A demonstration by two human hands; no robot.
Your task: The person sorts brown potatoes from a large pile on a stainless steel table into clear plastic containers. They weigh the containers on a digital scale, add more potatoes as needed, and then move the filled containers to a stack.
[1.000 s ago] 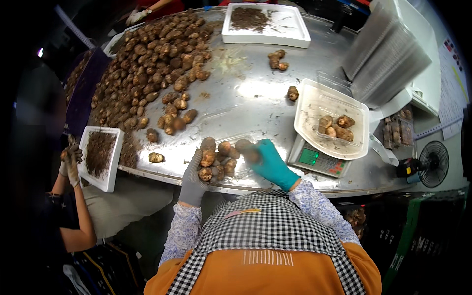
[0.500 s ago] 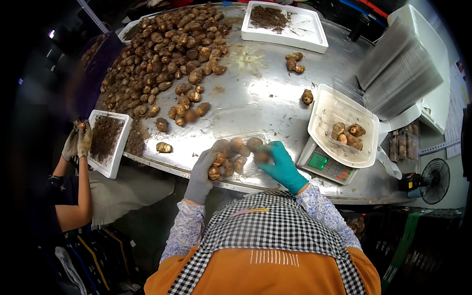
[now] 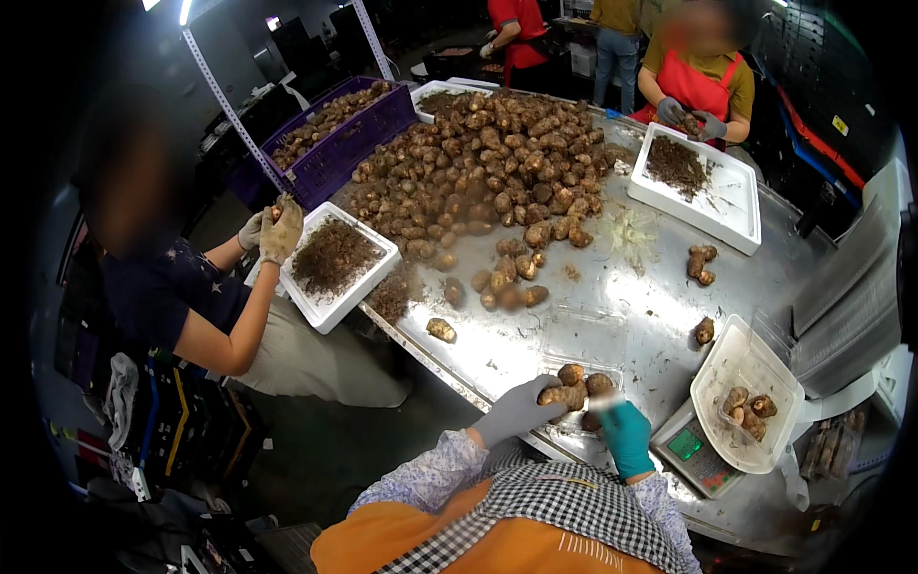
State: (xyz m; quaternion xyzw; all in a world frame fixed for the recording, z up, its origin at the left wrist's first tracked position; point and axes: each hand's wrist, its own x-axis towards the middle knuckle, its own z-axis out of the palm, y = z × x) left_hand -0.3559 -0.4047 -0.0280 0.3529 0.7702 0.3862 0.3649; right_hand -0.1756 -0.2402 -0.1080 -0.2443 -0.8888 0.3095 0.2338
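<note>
Near the front edge of the metal table, my left hand [image 3: 521, 411], in a grey glove, curls its fingers against a brown taro tuber [image 3: 566, 395]. My right hand [image 3: 627, 440], in a teal glove, closes on another taro [image 3: 591, 419], partly hidden by the fingers and a blur. More taros lie between the hands in a clear plastic tray [image 3: 617, 371]. To the right, a scale [image 3: 703, 459] carries a white pan [image 3: 779, 368] with a clear box and several taros [image 3: 751, 413] inside.
A big taro heap [image 3: 497, 163] covers the far table. Loose taros [image 3: 512, 282] lie before it. White trays of dirt [image 3: 325, 320] [image 3: 736, 206] stand left and far right. Stacked clear containers [image 3: 851, 258] are at right. Co-workers handle taros at left [image 3: 225, 316] and far right [image 3: 703, 86].
The view has tilted up and swung left, bringing the co-workers and a purple crate into sight. My hands remain at the taros above the clear tray.
</note>
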